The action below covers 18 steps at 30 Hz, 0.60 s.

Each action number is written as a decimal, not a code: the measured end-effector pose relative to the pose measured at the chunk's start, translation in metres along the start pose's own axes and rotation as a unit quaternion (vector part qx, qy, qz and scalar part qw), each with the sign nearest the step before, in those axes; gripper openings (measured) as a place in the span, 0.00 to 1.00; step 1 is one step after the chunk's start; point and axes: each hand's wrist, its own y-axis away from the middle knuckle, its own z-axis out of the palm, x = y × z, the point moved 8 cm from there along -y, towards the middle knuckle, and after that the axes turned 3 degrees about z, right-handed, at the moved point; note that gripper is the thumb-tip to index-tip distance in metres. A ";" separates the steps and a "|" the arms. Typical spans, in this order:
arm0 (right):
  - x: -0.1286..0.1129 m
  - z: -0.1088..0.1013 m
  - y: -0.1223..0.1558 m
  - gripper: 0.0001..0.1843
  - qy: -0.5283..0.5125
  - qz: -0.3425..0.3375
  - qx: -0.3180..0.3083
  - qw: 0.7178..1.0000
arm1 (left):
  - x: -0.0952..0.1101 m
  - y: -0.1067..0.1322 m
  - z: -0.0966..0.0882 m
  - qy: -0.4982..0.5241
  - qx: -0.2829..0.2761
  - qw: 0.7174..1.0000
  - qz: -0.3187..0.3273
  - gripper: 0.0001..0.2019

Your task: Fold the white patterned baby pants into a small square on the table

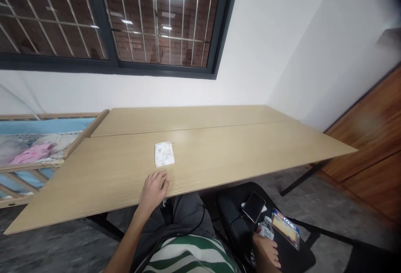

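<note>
My left hand point(154, 189) rests on the near edge of the long light wooden table point(238, 147), with its fingers loosely spread and nothing in them. A small folded white cloth point(164, 154) lies on the table just beyond that hand, not touching it. Down at the lower right, my right hand point(266, 253) lies over the body of a clear water bottle point(265, 228) on a black chair seat point(232, 214). Its fingers are wrapped round the bottle, and only the bottle's top part shows above the hand.
A dark phone point(254, 206) and a colourful packet point(285, 228) lie on the chair beside the bottle. A wooden crib point(46, 162) with pink and blue bedding stands against the table's left end. A barred window point(119, 18) is in the wall behind, and wooden panelling point(372, 156) is at the right.
</note>
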 end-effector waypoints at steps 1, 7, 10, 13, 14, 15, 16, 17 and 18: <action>0.011 -0.003 0.004 0.40 0.011 0.066 0.020 0.998 | 0.000 0.000 0.000 -0.003 0.000 1.000 -0.001 0.11; 0.018 -0.015 0.030 0.48 -0.009 0.118 0.117 0.986 | 0.000 -0.001 0.001 -0.011 -0.009 1.000 -0.006 0.11; 0.015 -0.018 0.039 0.50 -0.046 0.100 0.129 0.986 | 0.000 -0.001 0.001 -0.010 -0.010 1.000 -0.005 0.11; 0.005 -0.022 0.048 0.45 -0.052 0.033 0.124 0.990 | 0.002 -0.001 0.000 -0.007 -0.010 1.000 0.000 0.11; -0.002 -0.023 0.052 0.43 -0.044 0.000 0.114 0.993 | 0.002 -0.001 0.000 -0.005 -0.009 1.000 0.000 0.11; -0.008 -0.023 0.056 0.41 -0.034 -0.032 0.098 0.994 | 0.002 -0.001 0.000 -0.003 -0.008 1.000 -0.001 0.11; -0.015 -0.024 0.060 0.39 -0.024 -0.062 0.078 0.995 | 0.002 -0.001 -0.001 -0.001 -0.006 1.000 -0.002 0.11; -0.023 -0.024 0.065 0.38 -0.015 -0.094 0.055 0.994 | 0.003 -0.001 -0.001 0.001 -0.004 1.000 -0.003 0.11; -0.030 -0.024 0.070 0.37 -0.013 -0.124 0.029 0.992 | 0.003 -0.001 -0.001 0.003 -0.003 1.000 -0.005 0.11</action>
